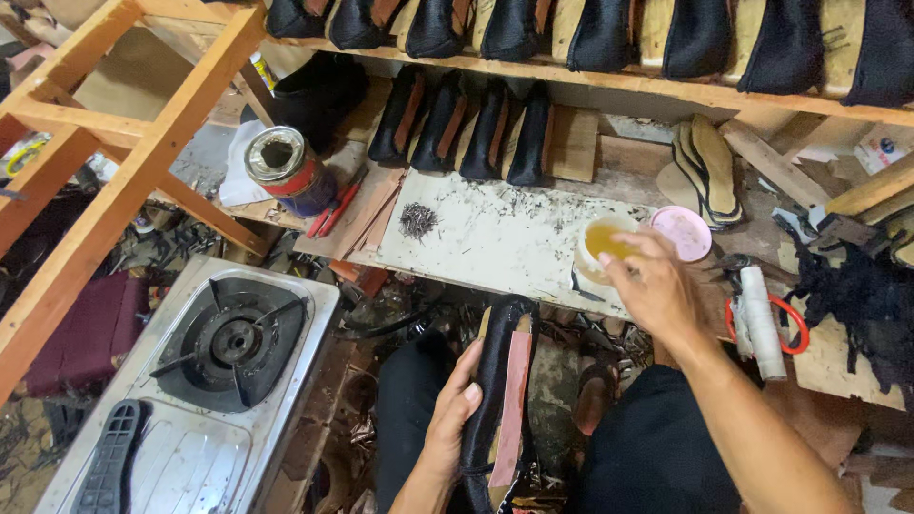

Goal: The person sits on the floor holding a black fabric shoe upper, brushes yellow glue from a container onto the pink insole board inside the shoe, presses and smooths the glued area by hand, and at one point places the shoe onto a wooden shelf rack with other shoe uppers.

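My left hand [452, 409] grips a black shoe upper on a last [502, 381], sole side up with a pinkish insole strip, held between my knees. My right hand [657, 286] reaches over a small white tub of yellow glue [602, 243] on the stained white work board [495, 238], fingers bent at the tub's rim; whether it holds a brush or tool is hidden. The tub's pink lid [683, 232] lies just right of it.
A steel gas stove [224, 352] stands at lower left, a wooden frame [124, 162] above it. An open tin can [286, 167], red pliers [333, 207], a pile of small nails [417, 220], rows of black lasted shoes [466, 124], loose soles [709, 167] and a white roll [762, 319] crowd the bench.
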Available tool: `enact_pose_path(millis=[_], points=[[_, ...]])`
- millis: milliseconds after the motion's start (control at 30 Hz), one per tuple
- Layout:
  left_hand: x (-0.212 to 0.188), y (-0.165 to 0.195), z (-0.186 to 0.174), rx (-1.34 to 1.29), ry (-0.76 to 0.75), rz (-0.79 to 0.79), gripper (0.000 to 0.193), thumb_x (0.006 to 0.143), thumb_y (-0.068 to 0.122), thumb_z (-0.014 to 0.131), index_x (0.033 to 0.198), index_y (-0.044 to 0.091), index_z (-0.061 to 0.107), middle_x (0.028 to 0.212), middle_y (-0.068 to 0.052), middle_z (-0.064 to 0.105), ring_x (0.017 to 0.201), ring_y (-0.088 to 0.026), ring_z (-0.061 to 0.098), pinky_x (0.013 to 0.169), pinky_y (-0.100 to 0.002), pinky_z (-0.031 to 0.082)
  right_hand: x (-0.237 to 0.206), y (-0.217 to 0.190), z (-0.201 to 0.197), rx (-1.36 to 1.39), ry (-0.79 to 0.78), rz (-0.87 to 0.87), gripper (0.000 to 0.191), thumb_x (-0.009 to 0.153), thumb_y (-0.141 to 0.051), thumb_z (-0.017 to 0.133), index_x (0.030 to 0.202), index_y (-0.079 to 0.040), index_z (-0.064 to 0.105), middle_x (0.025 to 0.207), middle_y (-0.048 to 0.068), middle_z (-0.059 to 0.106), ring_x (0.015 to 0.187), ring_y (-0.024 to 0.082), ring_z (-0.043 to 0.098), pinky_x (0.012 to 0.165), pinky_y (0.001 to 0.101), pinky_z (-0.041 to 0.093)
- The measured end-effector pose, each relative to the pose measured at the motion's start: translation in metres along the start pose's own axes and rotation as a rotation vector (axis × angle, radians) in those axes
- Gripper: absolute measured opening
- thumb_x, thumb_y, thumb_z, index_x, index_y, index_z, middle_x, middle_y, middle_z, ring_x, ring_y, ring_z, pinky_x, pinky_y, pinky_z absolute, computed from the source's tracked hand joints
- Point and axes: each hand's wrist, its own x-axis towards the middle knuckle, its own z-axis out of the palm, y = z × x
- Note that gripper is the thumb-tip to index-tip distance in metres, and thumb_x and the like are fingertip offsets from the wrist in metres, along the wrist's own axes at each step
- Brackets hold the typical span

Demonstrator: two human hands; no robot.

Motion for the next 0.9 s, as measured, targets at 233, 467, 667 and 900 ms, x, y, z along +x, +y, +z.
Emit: enact_pose_path(millis=[233,467,667,900], points=[[0.006,0.000,0.013,0.002,-0.020,-0.018,0.084,0.087,0.040,0.059,0.155,-0.005,0.037,0.163,-0.018,0.037,0.149,-0.028,0.039,0.121,-0.038,0.028,-0.080,-0.067,0.020,0.321,0.192,-0.550,0.032,0.096,-0.032,0.059,0.114,-0.010,0.075,0.159,0.019,0.039,0.150,0.037,0.035,0.127,0.0493,0.026],[0.003,0.004,0.021,0.014,-0.042,-0.033,0.084,0.085,0.039,0.060,0.154,-0.005,0.038,0.163,-0.016,0.036,0.149,-0.027,0.039,0.121,-0.038,0.029,-0.079,-0.077,0.022,0.301,0.188,-0.561,0.036,0.101,-0.031,0.057,0.130,-0.015,0.070,0.165,0.017,0.033,0.157,0.039,0.027,0.130,0.0496,0.022],[0.001,0.016,0.025,-0.126,-0.100,-0.060,0.087,0.086,0.040,0.061,0.157,-0.003,0.034,0.152,-0.023,0.050,0.138,-0.029,0.052,0.116,-0.038,0.039,-0.080,-0.079,0.023,0.427,0.153,-0.761,0.029,0.100,-0.033,0.059,0.124,-0.025,0.073,0.167,0.011,0.032,0.159,0.033,0.023,0.133,0.0512,0.019],[0.003,0.022,0.029,-0.167,-0.101,-0.072,0.087,0.087,0.040,0.062,0.157,-0.003,0.034,0.149,-0.021,0.053,0.134,-0.025,0.055,0.114,-0.036,0.041,-0.079,-0.082,0.017,0.307,0.213,-0.771,0.025,0.096,-0.028,0.067,0.118,-0.022,0.077,0.165,0.011,0.032,0.157,0.035,0.025,0.131,0.0528,0.019]])
